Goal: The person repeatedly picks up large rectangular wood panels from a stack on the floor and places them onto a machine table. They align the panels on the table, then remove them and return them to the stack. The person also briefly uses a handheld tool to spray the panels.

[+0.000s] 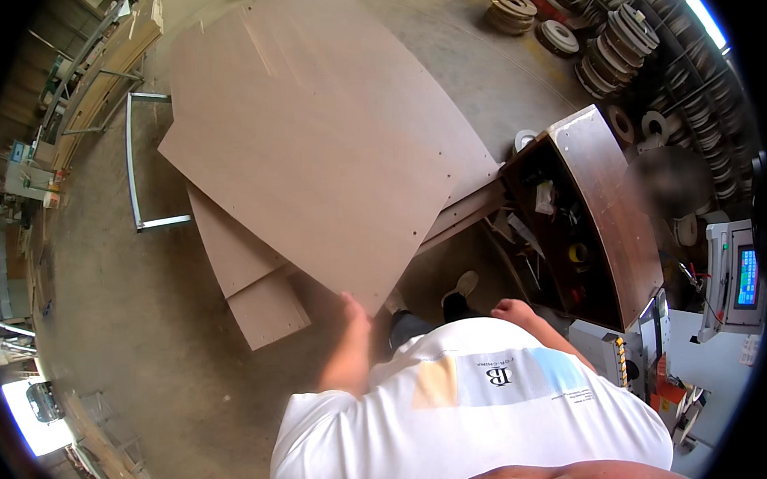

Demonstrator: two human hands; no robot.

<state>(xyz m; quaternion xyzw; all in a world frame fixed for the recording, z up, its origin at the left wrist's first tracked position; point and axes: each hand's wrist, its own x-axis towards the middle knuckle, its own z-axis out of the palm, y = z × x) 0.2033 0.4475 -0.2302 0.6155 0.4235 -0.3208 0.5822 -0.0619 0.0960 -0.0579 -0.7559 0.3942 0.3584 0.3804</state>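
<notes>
A large flat brown board (312, 170) with small holes near one edge lies askew on top of a stack of similar boards. My left hand (353, 309) is at the near edge of this board, close to its corner, its fingers closed on the edge and partly hidden. Under it, a lower board (268, 311) sticks out toward the left. My right hand (511, 310) is held in front of my body with curled fingers, apart from the boards, and nothing shows in it.
To the right stands an open dark wooden cabinet (609, 204) with tools and small items inside. Beyond it are stacked rolls of edging (619, 45) and a full rack. A machine with a screen (745, 277) is at far right. A metal frame (132, 165) stands left of the boards.
</notes>
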